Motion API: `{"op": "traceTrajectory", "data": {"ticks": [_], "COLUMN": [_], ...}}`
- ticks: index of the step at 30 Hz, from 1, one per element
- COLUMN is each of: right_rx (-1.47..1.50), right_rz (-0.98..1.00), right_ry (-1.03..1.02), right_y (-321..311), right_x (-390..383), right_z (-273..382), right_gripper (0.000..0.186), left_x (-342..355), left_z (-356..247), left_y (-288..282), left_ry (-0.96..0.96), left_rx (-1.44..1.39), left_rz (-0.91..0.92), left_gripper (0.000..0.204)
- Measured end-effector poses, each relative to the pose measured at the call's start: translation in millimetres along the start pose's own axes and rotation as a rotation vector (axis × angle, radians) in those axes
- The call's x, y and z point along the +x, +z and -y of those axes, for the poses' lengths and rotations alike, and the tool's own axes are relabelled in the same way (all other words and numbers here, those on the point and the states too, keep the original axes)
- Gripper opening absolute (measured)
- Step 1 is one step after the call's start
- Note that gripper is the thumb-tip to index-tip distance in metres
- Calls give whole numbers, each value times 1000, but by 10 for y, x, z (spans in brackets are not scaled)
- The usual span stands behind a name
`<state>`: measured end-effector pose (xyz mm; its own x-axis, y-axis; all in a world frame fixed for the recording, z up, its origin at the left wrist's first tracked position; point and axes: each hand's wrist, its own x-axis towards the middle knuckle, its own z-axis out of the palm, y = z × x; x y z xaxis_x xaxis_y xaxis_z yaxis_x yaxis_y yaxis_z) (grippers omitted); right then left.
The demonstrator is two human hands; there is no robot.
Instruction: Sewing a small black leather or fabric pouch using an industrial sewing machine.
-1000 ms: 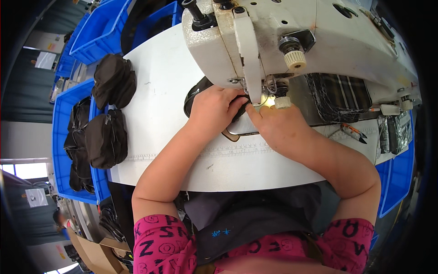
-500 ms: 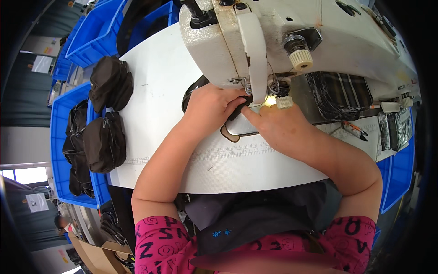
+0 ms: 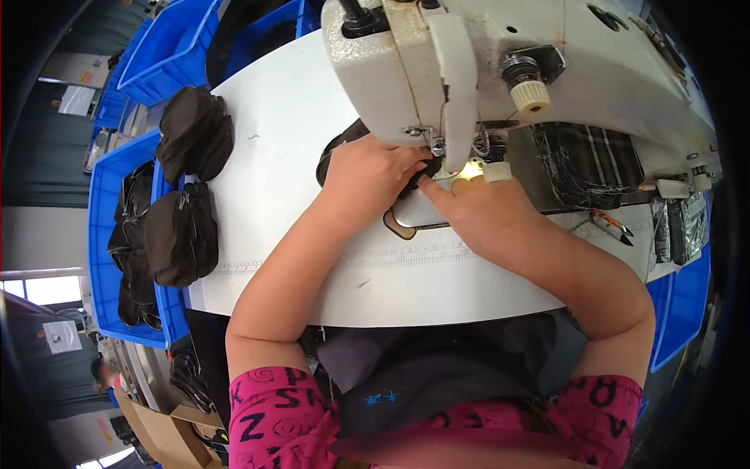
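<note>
Right under the head of the white sewing machine (image 3: pixel 375 74), a black fabric piece (image 3: pixel 334 156) lies on the tabletop (image 3: pixel 269 207), its far edge curving out past the person's left hand (image 3: pixel 366 176). That hand has thumb and fingers drawn together, pinching the black cloth just beside the presser area. The right hand (image 3: pixel 484 209) sits close by, fingers bent and thumb reaching toward the same cloth; I can't tell whether it grips anything, as the fingertips are tucked behind the knob and the lit spot.

What worries me is how near those fingertips are to the needle area: should one slide inward while the machine runs, it could be caught. Uneven pull between the two hands might also pucker the cloth or skew a seam. The plaid fabric stack (image 3: pixel 594 164) lies well right of the cloth, so snagging there seems unlikely.
</note>
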<state>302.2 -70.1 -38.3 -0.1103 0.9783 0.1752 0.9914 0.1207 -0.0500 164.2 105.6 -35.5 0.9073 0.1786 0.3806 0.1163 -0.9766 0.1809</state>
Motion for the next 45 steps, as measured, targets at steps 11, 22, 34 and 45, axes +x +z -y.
{"op": "traceTrajectory", "data": {"ticks": [11,22,34,45], "right_rx": [-8,76,63,139], "right_rz": [-61,-147,68,-3], "right_ry": [-10,20,37,-88], "right_y": [44,104,-95,-38], "right_x": [-14,-35,-99,-103], "right_z": [-40,-87,-34,45], "right_gripper": [53,48,40,19], "left_x": [2,-73,-148,-120], "left_z": [-110,-125,-366,-387], "left_y": [5,-253,-393,-182], "left_ry": [-130,-205,-208,-41], "left_rx": [49,-194,-264,-205], "left_rz": [25,204,282,76], "left_gripper": [14,42,49,33]}}
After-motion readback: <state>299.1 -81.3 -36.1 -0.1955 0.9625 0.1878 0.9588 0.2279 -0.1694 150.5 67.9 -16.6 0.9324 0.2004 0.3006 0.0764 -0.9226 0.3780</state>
